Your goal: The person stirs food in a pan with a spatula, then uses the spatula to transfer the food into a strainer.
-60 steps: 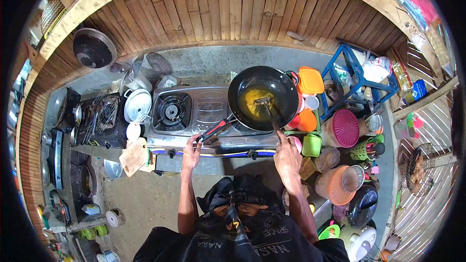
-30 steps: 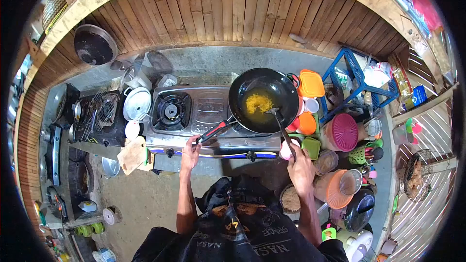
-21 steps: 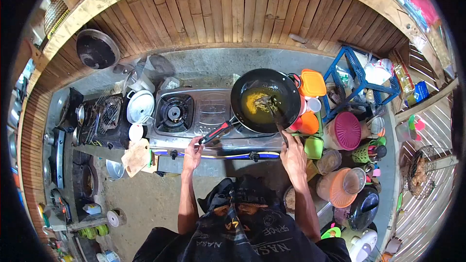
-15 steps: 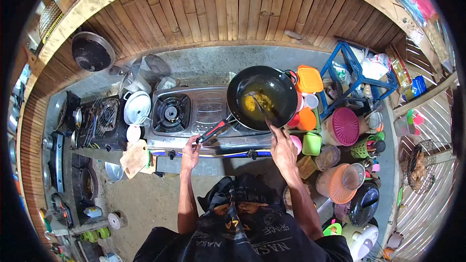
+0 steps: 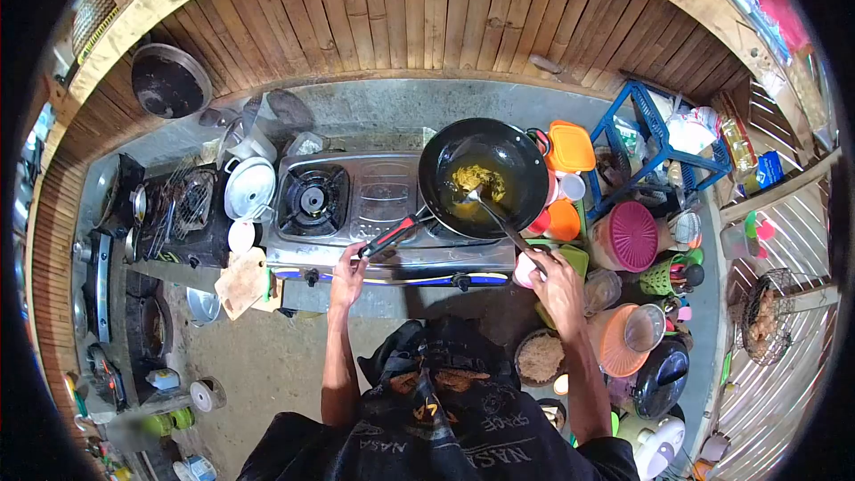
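Wok (image 5: 524,169): seated over the right-hand side of the stove (image 5: 383,255), roughly level; the burner beneath is covered, so a flame cannot be confirmed.
Wok handle (image 5: 389,235): points toward the left front and overhangs the stove's front edge. An accidental knock or downward push here could tip the wok.
Left hand (image 5: 347,276): grasps the end of the wok handle. A loosened grip would leave the wok free to turn or slide when the food is pushed.
Right hand (image 5: 558,289): grasps the rear end of the spatula (image 5: 504,228), outside the wok. Holding it so far back reduces control; a slip could flick hot contents outward.
Spatula: blade in the wok, at the front edge of the food; shaft crosses the front rim. Hard leverage against that rim could shift the wok.
Yellow food (image 5: 478,177): gathered in a loose heap near the middle of the wok. Uneven turning could scorch the underside; a fast sweep could throw pieces over the rim.
Oil (image 5: 466,208): pooled around the heap. Splashing is the main hazard, with the right hand and forearm nearest the front rim.
Orange-lidded container (image 5: 571,148): just beside the wok's right side. Heat or spatter could soften or soil it if it is plastic, as it appears.
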A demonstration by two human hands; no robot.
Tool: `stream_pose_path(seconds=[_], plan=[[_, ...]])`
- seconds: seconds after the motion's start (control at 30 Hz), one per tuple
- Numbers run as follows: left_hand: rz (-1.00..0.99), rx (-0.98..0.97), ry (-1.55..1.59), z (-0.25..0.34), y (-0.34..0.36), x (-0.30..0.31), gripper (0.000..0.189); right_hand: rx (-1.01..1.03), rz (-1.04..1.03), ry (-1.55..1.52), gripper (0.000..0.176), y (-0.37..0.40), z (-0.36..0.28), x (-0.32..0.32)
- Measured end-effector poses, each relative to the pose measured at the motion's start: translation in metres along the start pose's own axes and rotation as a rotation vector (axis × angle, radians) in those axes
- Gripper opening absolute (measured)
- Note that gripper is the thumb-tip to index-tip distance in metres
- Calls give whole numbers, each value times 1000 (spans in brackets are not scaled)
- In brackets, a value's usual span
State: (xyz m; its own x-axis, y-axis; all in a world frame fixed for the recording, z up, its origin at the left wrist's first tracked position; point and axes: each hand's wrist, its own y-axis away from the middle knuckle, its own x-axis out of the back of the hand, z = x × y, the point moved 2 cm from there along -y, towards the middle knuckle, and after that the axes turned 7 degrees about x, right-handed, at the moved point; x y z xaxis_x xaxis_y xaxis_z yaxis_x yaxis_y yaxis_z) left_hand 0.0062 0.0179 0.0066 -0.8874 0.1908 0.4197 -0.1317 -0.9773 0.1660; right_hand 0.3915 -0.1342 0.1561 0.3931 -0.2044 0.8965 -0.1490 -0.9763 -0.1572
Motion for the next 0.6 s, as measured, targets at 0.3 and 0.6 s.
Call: stream_pose_path(seconds=[0.3, 0.6], plan=[[10, 18, 20, -2, -3, -3, 34, -154, 83, -92, 41, -3, 6, -1], [-3, -12, 12, -7, -4, -1, 34, -130, 132, -99, 42, -42, 7, -53]])
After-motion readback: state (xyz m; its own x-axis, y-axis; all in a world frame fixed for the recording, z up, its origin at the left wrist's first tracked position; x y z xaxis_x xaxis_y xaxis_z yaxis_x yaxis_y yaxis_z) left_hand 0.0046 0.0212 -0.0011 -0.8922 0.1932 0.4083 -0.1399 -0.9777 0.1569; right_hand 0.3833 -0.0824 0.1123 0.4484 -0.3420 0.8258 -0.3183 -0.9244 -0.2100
